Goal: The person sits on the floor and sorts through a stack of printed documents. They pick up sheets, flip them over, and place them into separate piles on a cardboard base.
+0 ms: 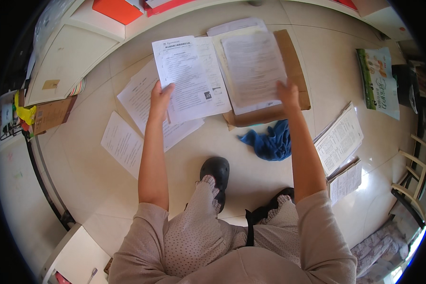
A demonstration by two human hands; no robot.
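My left hand grips the lower left edge of a printed paper sheet, thumb on top, with other sheets seen behind its right side. At the right, my right hand pinches the edge of another printed sheet, both blurred by motion. That sheet lies over more papers above a flattened-looking brown cardboard box; how deep the box is cannot be told. Loose printed papers fan out on the floor below and left of my left hand. A crumpled blue cloth lies just below the box.
Two stacks of printed papers rest on the floor at the right. Beyond them lies a green and white plastic bag. A white cabinet and a small cardboard carton stand at the left. My black clog is on the tiles.
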